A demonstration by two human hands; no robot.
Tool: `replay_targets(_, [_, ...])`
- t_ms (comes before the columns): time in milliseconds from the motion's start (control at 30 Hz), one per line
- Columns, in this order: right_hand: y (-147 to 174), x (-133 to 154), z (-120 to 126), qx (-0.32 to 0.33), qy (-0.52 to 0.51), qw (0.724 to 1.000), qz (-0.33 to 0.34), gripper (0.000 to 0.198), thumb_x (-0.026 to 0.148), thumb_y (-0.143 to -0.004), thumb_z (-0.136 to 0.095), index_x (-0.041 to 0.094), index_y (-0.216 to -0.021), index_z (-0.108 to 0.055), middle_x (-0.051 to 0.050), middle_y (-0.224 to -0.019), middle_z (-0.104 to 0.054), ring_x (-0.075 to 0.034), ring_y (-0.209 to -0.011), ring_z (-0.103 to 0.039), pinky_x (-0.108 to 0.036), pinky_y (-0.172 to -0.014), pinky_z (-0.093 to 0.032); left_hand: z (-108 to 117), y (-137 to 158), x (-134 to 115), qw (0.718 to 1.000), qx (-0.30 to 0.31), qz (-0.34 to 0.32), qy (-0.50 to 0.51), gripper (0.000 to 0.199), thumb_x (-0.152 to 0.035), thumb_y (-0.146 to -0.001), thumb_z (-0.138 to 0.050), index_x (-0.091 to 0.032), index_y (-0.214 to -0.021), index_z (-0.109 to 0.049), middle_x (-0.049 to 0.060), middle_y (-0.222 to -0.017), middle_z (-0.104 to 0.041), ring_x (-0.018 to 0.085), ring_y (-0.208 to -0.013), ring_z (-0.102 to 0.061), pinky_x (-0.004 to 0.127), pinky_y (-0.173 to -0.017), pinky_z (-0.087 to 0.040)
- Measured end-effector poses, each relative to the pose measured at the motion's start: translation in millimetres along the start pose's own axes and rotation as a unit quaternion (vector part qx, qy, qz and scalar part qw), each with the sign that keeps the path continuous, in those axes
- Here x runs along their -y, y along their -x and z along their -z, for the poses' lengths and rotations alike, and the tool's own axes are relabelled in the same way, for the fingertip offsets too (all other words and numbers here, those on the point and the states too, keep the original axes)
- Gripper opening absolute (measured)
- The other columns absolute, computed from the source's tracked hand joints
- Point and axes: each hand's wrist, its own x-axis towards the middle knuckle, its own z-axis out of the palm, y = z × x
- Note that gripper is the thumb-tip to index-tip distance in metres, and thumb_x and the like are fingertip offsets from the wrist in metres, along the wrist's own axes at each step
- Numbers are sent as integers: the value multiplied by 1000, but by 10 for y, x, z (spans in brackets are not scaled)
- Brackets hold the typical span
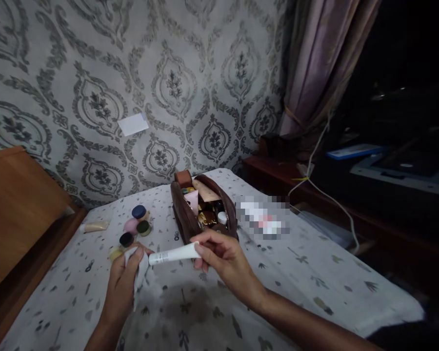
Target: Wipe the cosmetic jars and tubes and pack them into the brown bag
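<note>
My right hand [223, 258] pinches the flat end of a white squeeze tube [175, 254] with small dark print. A white cloth or tissue [142, 268] is bunched in my left hand [122, 280], whose closed fingers meet the tube's other end. The cap of the tube is hidden there. Just beyond the tube stands an open brown toiletry bag [185, 219], unzipped, with a pink tube [192, 201], a beige packet [206, 191] and a white-lidded item [222, 217] inside.
Left of the bag, several small jars, one blue-lidded [139, 211], stand near a pink egg-shaped sponge [130, 225]. A beige tube [95, 225] lies by a wooden board [22, 214]. A pixelated item [264, 218] lies right. White cable [342, 207] hangs beyond the patterned sheet [296, 287].
</note>
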Motion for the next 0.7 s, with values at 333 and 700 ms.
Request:
replay_targets(333, [205,205,538,32,-9,999,-23,9,29,-89,-71,23,-94,-74,1,-69,-68,-7,-55,-59,-18,-53,-48,-368,204,29,966,164,183,82,44,-60,-75,-71,-19,-69,-56,-4,-45,-50,7,-40,-39,17,-43,-29])
replay_targets(700, [91,220,1001,24,-25,997,-69,8,27,-88,-72,27,-92,-77,-1,-73,-69,-10,-57,-65,-19,-50,-53,-642,-46,361,897,276,304,164,54,-63,-49,-87,-21,-68,-59,-4,-48,-54,9,-38,-49,21,-43,-37])
